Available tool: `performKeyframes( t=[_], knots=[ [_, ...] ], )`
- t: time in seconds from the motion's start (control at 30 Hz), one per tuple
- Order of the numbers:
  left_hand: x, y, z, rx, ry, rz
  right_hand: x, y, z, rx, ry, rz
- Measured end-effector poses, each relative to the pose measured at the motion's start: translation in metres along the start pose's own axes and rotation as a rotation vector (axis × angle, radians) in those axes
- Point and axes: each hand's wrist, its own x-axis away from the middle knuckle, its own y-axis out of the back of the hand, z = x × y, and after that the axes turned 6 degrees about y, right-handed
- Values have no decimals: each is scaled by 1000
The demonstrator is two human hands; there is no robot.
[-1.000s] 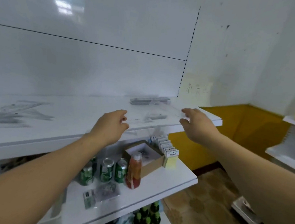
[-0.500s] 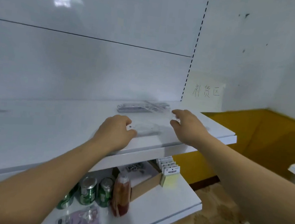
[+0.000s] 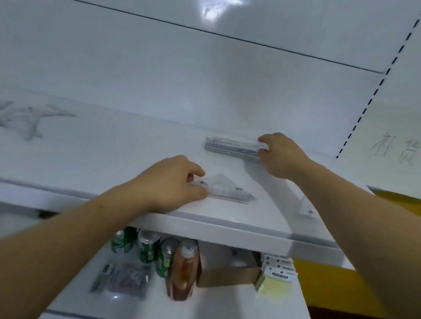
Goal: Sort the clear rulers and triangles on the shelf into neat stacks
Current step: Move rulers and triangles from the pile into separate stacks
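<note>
Reaching rearward since a moment ago, the right hand [image 3: 280, 154] clamps its fingers [image 3: 266, 139] on the stack of clear plastic rulers [image 3: 232, 146] at the back of the white shelf [image 3: 99, 162], likely squaring it, while the left hand [image 3: 172, 181] pinches the clear plastic triangle [image 3: 227, 188] near the front.

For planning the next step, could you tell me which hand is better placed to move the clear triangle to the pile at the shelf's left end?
Probably the left hand: it pinches the clear triangle and is nearer the left pile. The right hand grips the ruler stack.
</note>
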Motion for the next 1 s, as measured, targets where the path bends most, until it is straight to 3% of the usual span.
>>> performKeyframes(
  t=[0.13,0.3,0.53,0.73,1.0],
  knots=[
    [-3,-4,-13,-24,67,36,-20,-3,-10,4,67,30],
    [-4,-13,-16,5,144,-36,-32,-12,-20,78,129,178],
    [-8,-16,-12,81,155,-81,-39,-21,-31,-34,145,99],
    [-10,-19,-8,109,155,-139,-37,-19,-34,0,176,127],
    [-8,-9,-4,178,127,-93,-29,1,21,33,229,142]
  ],
)
